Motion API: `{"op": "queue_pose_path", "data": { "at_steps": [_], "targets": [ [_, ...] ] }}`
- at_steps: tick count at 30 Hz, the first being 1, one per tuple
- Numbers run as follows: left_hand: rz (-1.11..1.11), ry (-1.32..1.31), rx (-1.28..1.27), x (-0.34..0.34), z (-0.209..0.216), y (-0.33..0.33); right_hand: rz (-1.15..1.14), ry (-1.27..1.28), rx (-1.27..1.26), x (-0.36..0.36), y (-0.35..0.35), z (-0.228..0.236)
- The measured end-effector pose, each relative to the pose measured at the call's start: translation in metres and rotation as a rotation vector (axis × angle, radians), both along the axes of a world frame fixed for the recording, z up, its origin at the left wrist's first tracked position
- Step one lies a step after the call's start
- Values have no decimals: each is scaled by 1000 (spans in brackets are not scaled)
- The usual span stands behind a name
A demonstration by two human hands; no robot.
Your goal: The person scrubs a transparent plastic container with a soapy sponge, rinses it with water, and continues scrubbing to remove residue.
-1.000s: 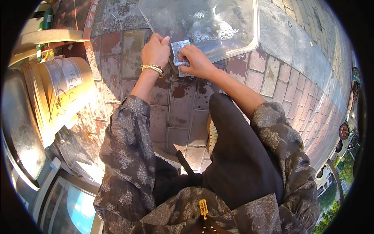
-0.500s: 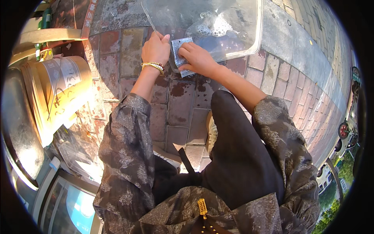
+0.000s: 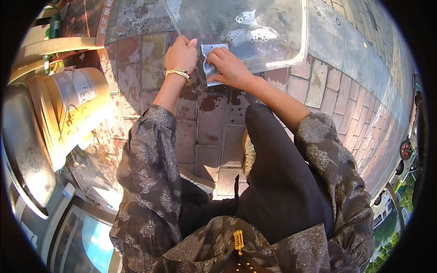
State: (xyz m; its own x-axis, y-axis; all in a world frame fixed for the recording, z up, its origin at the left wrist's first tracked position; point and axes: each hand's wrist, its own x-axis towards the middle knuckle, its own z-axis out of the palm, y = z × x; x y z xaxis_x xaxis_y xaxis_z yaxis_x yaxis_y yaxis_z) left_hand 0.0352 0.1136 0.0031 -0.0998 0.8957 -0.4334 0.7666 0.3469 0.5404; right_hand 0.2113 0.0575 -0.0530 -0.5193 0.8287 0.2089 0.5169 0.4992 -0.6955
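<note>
A large clear plastic tub (image 3: pixel 291 63) stands on the paving at the top of the view, with cloudy water and white suds inside. My left hand (image 3: pixel 181 55) is closed on its left rim near the close corner, wearing beaded bracelets at the wrist. With bent fingers my right hand (image 3: pixel 230 68) presses a grey, silvery scouring cloth (image 3: pixel 212 78) against the inside or rim of that same corner; which one, I cannot tell. The right fingertips lie on top of the cloth and partly cover it.
Brown brick paving (image 3: pixel 210 132) with wet patches lies between my feet and the tub. To the left are stacked cardboard (image 3: pixel 75 102), a shiny dark metal vessel (image 3: pixel 27 145) and a wooden chair part (image 3: pixel 59 43). Vehicles (image 3: pixel 406 152) stand at the far right edge.
The suds in the tub have shifted and spread. My right hand and the cloth have moved very slightly along the corner, while my left hand keeps its grip on the rim.
</note>
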Motion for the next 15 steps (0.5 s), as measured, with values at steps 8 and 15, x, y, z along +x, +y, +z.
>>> {"op": "queue_pose_path", "data": {
  "at_steps": [8,15],
  "targets": [
    [-42,66,56,4,-6,6,-238,5,-227,-13,7,-6],
    [25,-2,9,4,-5,2,-40,-14,-20,-5,2,-1]
  ]
}}
